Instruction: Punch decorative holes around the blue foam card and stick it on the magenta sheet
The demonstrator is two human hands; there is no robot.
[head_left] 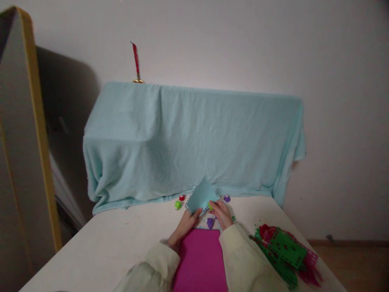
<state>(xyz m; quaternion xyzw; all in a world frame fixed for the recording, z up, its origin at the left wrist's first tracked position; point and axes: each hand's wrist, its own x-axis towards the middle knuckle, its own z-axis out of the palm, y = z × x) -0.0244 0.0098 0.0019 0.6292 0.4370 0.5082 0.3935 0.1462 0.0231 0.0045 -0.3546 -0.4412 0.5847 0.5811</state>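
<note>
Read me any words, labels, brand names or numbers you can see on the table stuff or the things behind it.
None: no readable text anywhere.
The light blue sheet held by the left hand and right hand, the magenta sheet, the small punches and the draped cloth show no print.

Both hands [187, 225] [221, 213] together, fingers pinched

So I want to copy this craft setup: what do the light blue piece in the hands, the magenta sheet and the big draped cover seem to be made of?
Light blue piece: likely thin craft foam or card, matte, with a punched edge, held by left hand and right hand.
Magenta sheet: the same kind of stock, flat, matte.
Draped cover: soft fabric, perhaps fleece or towelling; it folds and sags.
</note>
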